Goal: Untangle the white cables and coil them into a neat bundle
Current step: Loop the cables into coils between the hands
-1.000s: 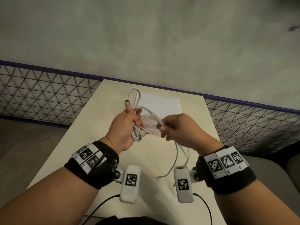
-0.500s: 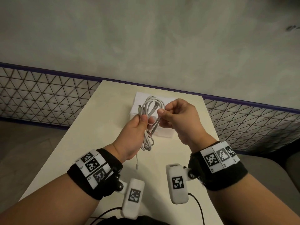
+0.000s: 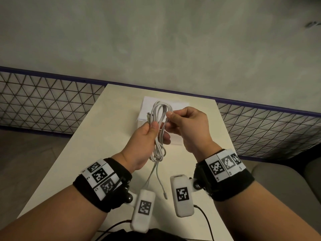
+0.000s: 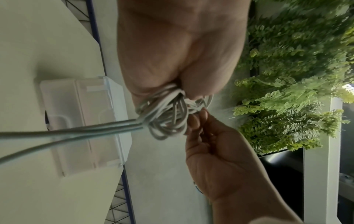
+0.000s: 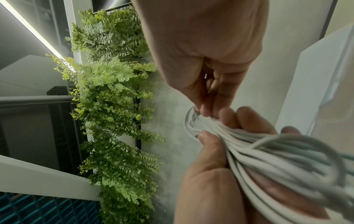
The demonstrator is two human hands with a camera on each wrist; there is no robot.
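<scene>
A bundle of white cables (image 3: 159,119) is held upright above the table, folded into long loops. My left hand (image 3: 147,136) grips the loops at their middle, thumb pressed across the strands (image 5: 249,145). My right hand (image 3: 187,126) pinches a strand at the top right of the loops between thumb and forefinger (image 5: 203,110). Two loose cable ends (image 3: 160,181) hang below the left hand toward the table; one ends in a small plug (image 3: 165,195). In the left wrist view the coil (image 4: 166,115) bunches under my left palm.
A white box (image 3: 175,136) with a clear lid (image 4: 82,121) lies on the cream table (image 3: 104,136) behind the hands. A wire mesh fence (image 3: 43,101) with a purple rail runs along the table's far edge. Green foliage (image 5: 111,91) hangs on a wall.
Both hands rose and came together; the right hand laid another loop onto the bundle. The trailing cable below the left hand has grown shorter, and the coil now stands taller.
</scene>
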